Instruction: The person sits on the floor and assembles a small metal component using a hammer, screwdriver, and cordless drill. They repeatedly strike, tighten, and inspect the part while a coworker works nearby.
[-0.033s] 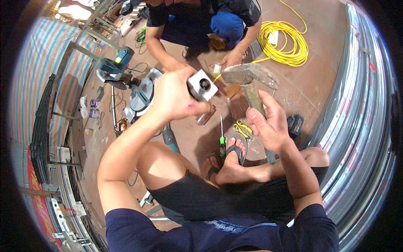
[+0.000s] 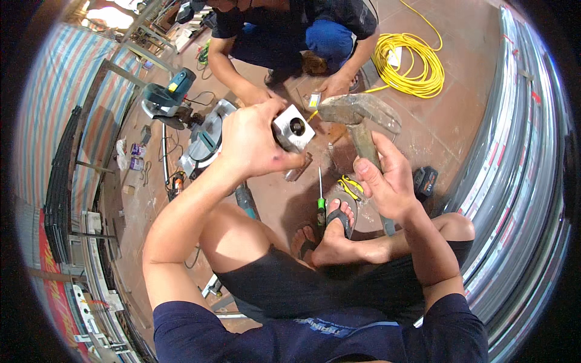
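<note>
My left hand [image 2: 251,139] is closed around a silver square metal block [image 2: 295,128] with a round dark hole in its end face. Just below those fingers a small shiny brownish piece [image 2: 298,169] shows; I cannot tell whether it joins the block. In my right hand [image 2: 390,178] is a hammer [image 2: 358,112], gripped by its handle, its worn head raised to the right of the block and apart from it. On the floor beneath lie a green-handled screwdriver [image 2: 321,209] and yellow-handled pliers [image 2: 350,186], next to my sandalled foot [image 2: 339,218].
A person [image 2: 290,36] squats opposite, hands near a small box with a yellow label [image 2: 314,100]. A mitre saw [image 2: 206,136] stands left, a coiled yellow cable [image 2: 411,63] far right. Wrapped metal profiles [image 2: 520,151] line the right side; a dark battery pack [image 2: 425,180] lies nearby.
The block has tilted a little in my left hand and shifted slightly. The hammer has barely moved and stays in my right hand.
</note>
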Demonstrator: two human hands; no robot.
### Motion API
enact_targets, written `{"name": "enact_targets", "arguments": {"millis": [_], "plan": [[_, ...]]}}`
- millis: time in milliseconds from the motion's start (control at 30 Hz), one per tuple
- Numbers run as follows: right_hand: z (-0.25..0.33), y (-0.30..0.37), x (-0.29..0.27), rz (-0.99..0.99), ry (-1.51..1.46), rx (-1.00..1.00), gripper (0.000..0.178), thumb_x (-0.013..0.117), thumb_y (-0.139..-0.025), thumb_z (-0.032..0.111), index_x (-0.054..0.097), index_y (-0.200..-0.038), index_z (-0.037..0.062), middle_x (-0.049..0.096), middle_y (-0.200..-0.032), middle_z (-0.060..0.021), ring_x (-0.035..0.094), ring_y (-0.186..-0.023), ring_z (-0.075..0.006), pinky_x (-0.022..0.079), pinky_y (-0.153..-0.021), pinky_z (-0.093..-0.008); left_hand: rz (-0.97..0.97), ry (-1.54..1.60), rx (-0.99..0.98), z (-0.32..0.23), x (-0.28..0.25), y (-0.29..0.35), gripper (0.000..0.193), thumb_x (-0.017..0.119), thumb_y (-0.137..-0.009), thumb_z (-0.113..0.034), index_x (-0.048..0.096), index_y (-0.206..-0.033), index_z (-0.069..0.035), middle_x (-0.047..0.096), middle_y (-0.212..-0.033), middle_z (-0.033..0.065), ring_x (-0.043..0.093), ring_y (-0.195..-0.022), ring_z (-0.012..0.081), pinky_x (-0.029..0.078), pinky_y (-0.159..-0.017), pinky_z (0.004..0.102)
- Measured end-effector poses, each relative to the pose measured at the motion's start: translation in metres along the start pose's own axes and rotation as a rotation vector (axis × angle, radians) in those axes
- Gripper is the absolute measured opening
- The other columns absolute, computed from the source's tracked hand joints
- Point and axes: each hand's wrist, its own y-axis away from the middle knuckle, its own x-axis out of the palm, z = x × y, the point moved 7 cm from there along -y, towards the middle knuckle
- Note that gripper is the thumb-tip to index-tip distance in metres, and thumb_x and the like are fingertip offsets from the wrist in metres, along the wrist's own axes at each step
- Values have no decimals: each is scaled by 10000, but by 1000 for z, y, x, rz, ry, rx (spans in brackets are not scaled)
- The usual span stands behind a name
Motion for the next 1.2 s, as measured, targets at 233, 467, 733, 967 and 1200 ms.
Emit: {"name": "enact_targets", "arguments": {"millis": [233, 467, 733, 967, 1200], "plan": [[12, 4, 22, 36, 277, -222, 564, 754, -1145, 337, 642, -1523, -67, 802, -1246, -268, 820, -1143, -362, 621, -1013, -476, 41, -159, -36, 7, 11, 19, 664, 963, -630, -536, 831, -1091, -78, 825, -909, 191, 826, -848, 409, 658, -783, 503], [-4, 7, 19, -60, 334, -217, 469, 764, -1133, 317, 709, -1418, -52, 820, -1138, -202, 803, -1017, -382, 631, -919, -461, 78, -151, -35, 16, 38, 26, 617, 923, -664, -537, 815, -1024, -48, 807, -853, 218, 819, -790, 416, 664, -746, 517], [-14, -2, 26, -1, 485, -254, 555, 791, -1100, 303, 631, -1559, 37, 813, -1146, -258, 792, -1062, -522, 644, -922, -504, 146, -46, -36, 22, 54, 13, 553, 935, -667, -517, 827, -998, -87, 810, -847, 193, 812, -781, 423, 662, -746, 532], [-2, 16, -8, -236, 68, -368, 529, 797, -1103, 241, 620, -1499, -62, 812, -1284, -211, 792, -1103, -323, 622, -960, -429, 68, -8, 71, 17, 59, 13, 610, 948, -674, -569, 837, -1030, -86, 805, -856, 181, 812, -789, 403, 639, -706, 506], [-24, -1, 19, -77, 601, -217, 594, 768, -1121, 372, 624, -1532, -32, 787, -1261, -259, 754, -1084, -453, 607, -970, -505, 174, -4, -17, 26, 66, 12, 602, 950, -697, -595, 824, -994, -87, 790, -841, 162, 803, -783, 404, 621, -686, 505]]}}
